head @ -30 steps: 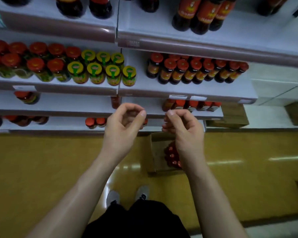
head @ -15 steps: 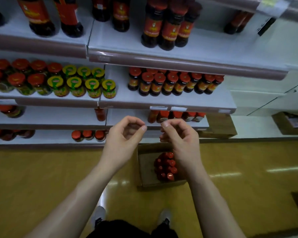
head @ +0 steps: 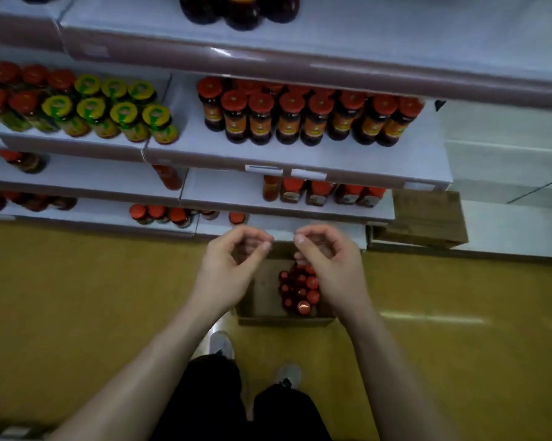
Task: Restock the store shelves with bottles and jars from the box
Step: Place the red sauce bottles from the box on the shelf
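Note:
An open cardboard box point(head: 258, 302) sits on the yellow floor below me, with several red-capped bottles point(head: 300, 288) standing in its right half. My left hand point(head: 233, 265) and my right hand point(head: 330, 265) hover side by side above the box. Each has its fingers loosely curved, thumb and forefinger apart, and holds nothing. On the white shelves ahead stand red-lidded jars with orange labels point(head: 300, 117) and yellow-lidded jars point(head: 115, 113).
Lower shelves hold orange-red bottles point(head: 319, 190) and a few red-lidded jars point(head: 160, 214). Dark bottles point(head: 239, 11) stand on the top shelf. A second cardboard box point(head: 424, 219) sits at the shelf's right end. My shoes point(head: 222, 345) are just behind the box.
The view has tipped down, so more of the box shows under my hands. Both hands keep the same curved, empty pose and have lowered slightly toward the box.

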A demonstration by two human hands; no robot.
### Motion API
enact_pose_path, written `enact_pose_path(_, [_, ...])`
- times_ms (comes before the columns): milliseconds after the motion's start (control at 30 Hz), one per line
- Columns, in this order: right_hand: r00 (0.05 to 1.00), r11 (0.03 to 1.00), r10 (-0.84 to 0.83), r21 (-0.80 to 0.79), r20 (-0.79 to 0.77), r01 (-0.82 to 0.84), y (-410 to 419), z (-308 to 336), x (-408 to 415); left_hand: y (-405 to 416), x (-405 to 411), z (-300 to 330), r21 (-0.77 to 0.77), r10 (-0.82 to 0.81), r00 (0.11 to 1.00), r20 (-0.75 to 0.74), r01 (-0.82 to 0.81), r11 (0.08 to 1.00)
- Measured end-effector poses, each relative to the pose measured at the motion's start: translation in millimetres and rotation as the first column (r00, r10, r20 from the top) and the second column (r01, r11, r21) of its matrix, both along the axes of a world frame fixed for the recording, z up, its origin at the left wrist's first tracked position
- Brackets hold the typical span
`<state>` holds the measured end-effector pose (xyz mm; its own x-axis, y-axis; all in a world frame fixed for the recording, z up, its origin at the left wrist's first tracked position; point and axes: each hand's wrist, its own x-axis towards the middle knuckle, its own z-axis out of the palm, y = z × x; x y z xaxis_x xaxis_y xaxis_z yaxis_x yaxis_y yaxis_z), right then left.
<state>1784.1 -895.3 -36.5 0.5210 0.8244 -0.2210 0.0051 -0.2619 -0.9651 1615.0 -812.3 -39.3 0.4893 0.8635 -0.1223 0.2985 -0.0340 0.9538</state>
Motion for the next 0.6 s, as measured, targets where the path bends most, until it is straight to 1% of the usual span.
enact_pose_path(133, [0.999, 0.997, 0.027, -0.067, 0.045, -0.024, 14.2, -45.8, 2.4, 16.8, 12.7, -41.4, -0.010, -0.025, 0.999, -0.034, 0.024, 1.000])
enact_pose_path(200, [0.995, 0.991, 0.050, -0.125, 0.089, -0.039, 17.2, -69.3, 5.5, 21.9, 18.7, -70.5, -0.049, -0.060, 0.996, -0.060, 0.057, 0.997])
enact_pose_path(300, [0.984, 0.975, 0.099, -0.213, 0.150, -0.066, 20.4, -119.0, 16.5, 27.9, 25.2, -132.0, -0.085, -0.123, 0.985, -0.119, 0.113, 0.990])
enact_pose_path(367, [0.980, 0.957, 0.124, -0.279, 0.156, -0.077, 25.7, -154.7, 27.4, 35.3, 27.4, -171.3, -0.123, -0.149, 0.975, -0.164, 0.130, 0.984])
enact_pose_path(467, [0.973, 0.928, 0.185, -0.350, 0.138, -0.126, 37.7, -208.4, 47.6, 47.1, 33.3, -227.9, -0.149, -0.144, 0.960, -0.242, 0.110, 0.983])
enact_pose_path(533, [0.959, 0.903, 0.255, -0.385, 0.121, -0.191, 44.3, -248.2, 61.0, 50.0, 37.6, -272.1, -0.173, -0.134, 0.944, -0.301, 0.085, 0.981])
enact_pose_path(600, [0.941, 0.887, 0.312, -0.395, 0.127, -0.241, 50.8, -291.9, 74.1, 51.4, 46.2, -316.7, -0.172, -0.131, 0.929, -0.346, 0.075, 0.982])
